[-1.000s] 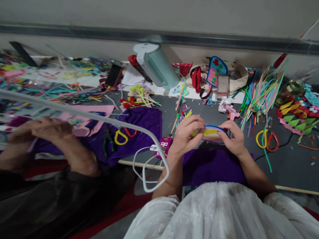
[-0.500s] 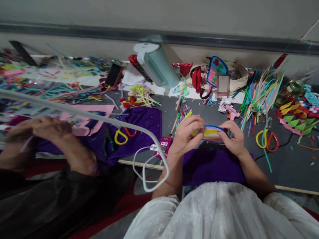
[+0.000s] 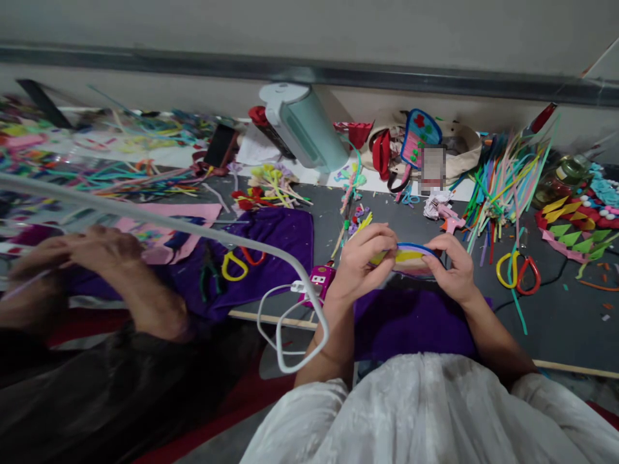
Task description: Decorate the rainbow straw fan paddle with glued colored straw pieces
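My left hand (image 3: pixel 360 261) and my right hand (image 3: pixel 452 267) pinch the two ends of a small flat felt piece (image 3: pixel 410 255), yellow with blue and pink edging, held above a purple cloth (image 3: pixel 411 322) on my lap. Both hands are closed on it, thumbs on the near side. A pink and white plug block (image 3: pixel 319 280) with a white cable (image 3: pixel 285 322) lies just left of my left wrist.
Another person's hands (image 3: pixel 82 258) work at the left over a second purple cloth (image 3: pixel 271 245) with yellow-handled scissors (image 3: pixel 235 264). Red and yellow scissors (image 3: pixel 520 270) lie right of me. A pale green canister (image 3: pixel 304 125), pipe cleaners (image 3: pixel 503 177) and felt shapes (image 3: pixel 575 225) crowd the grey table.
My hands and the felt piece have stayed still. The other person's hands at the left have shifted slightly.
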{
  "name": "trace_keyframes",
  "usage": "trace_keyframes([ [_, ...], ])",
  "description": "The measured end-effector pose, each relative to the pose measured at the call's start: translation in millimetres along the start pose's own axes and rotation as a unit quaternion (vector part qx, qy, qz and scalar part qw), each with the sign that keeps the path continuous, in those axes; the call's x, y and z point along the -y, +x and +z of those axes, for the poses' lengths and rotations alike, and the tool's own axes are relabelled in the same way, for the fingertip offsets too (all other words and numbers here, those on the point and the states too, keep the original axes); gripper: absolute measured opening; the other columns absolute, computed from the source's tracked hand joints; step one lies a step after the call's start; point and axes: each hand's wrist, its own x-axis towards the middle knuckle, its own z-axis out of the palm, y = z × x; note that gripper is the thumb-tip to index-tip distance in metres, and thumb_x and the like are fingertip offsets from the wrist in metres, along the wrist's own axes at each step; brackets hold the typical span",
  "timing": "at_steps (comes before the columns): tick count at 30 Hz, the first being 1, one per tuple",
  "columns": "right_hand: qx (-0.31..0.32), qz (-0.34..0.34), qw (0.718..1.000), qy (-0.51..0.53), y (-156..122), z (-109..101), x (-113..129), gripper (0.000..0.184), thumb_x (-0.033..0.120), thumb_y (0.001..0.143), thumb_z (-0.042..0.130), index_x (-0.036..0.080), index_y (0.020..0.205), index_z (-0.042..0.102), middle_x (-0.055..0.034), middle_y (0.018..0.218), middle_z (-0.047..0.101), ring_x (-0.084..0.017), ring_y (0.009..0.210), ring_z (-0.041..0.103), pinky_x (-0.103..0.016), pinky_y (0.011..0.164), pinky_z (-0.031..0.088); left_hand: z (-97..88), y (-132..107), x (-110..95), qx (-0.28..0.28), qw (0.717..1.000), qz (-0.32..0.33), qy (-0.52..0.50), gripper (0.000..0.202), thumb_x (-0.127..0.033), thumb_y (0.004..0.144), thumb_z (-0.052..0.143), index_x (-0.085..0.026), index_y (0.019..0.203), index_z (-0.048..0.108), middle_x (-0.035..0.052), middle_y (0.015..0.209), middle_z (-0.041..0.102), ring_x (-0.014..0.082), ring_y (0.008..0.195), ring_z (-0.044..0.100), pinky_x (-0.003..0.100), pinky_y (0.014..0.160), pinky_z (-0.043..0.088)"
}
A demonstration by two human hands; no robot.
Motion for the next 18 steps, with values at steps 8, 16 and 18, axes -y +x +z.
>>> trace_keyframes([
  [8, 0.004, 0.004, 1.0, -0.009, 0.2, -1.0, 1.0, 0.006, 0.027, 0.095, 0.064, 0.023, 0.099, 0.067, -0.0045, 0.087, 0.068, -0.019, 0.08, 0.062, -0.035, 0.071, 0.05, 0.3, -0.8, -0.4, 0.006, 1.0, -0.01, 0.011, 0.009, -0.012, 0.089, 0.058, -0.021, 0.088, 0.059, 0.0026, 0.09, 0.067, 0.0157, 0.086, 0.065, 0.041, 0.099, 0.056],
  [16, 0.004, 0.004, 1.0, -0.01, -0.7, -1.3, 1.8, 0.007, 0.027, 0.095, 0.063, 0.023, 0.099, 0.066, -0.0044, 0.087, 0.068, -0.019, 0.08, 0.061, -0.034, 0.071, 0.05, 1.0, 2.5, -3.4, -0.004, 1.0, 0.009, 0.001, 0.013, -0.007, 0.087, 0.059, -0.021, 0.088, 0.06, 0.0025, 0.09, 0.066, 0.0154, 0.085, 0.064, 0.04, 0.096, 0.057],
  [18, 0.002, -0.001, 1.0, 0.0, 2.1, -3.2, 2.8, 0.007, 0.027, 0.095, 0.063, 0.023, 0.1, 0.066, -0.0045, 0.088, 0.068, -0.019, 0.08, 0.061, -0.034, 0.07, 0.049, 1.7, 3.7, -5.0, -0.003, 1.0, 0.004, -0.001, 0.013, -0.008, 0.087, 0.059, -0.021, 0.087, 0.06, 0.0025, 0.09, 0.066, 0.0154, 0.085, 0.064, 0.039, 0.096, 0.057],
])
